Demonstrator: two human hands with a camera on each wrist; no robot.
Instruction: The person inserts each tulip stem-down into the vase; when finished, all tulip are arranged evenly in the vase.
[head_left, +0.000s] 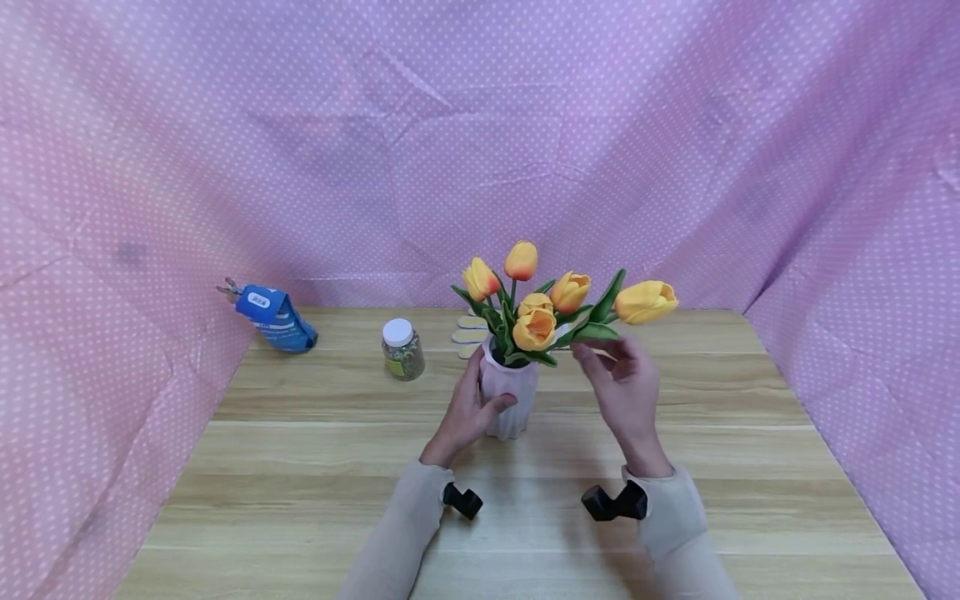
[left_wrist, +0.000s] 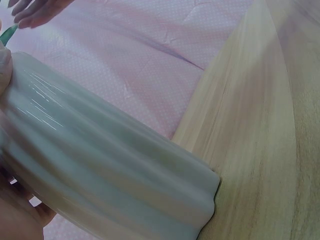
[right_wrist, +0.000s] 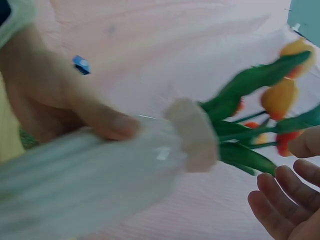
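A white fluted vase [head_left: 513,402] stands on the wooden table with yellow-orange tulips [head_left: 535,328] in it. My left hand [head_left: 462,416] grips the vase near its rim, thumb across the front. In the left wrist view the vase's ribbed side [left_wrist: 110,145] fills much of the picture, its base on the table. To the right of the vase, my right hand [head_left: 628,387] is close below one tulip [head_left: 645,302] that leans out to the right. The right wrist view shows its fingers [right_wrist: 285,200] spread and loosely bent beside the leaves [right_wrist: 250,157], holding nothing.
A jar with a white lid [head_left: 402,350] stands left of the vase. Farther left is a blue bag [head_left: 277,318] with a clip at its top. A yellow-and-white item with finger-like lobes [head_left: 470,336] lies partly hidden behind the vase. Pink dotted cloth [head_left: 375,150] surrounds the table.
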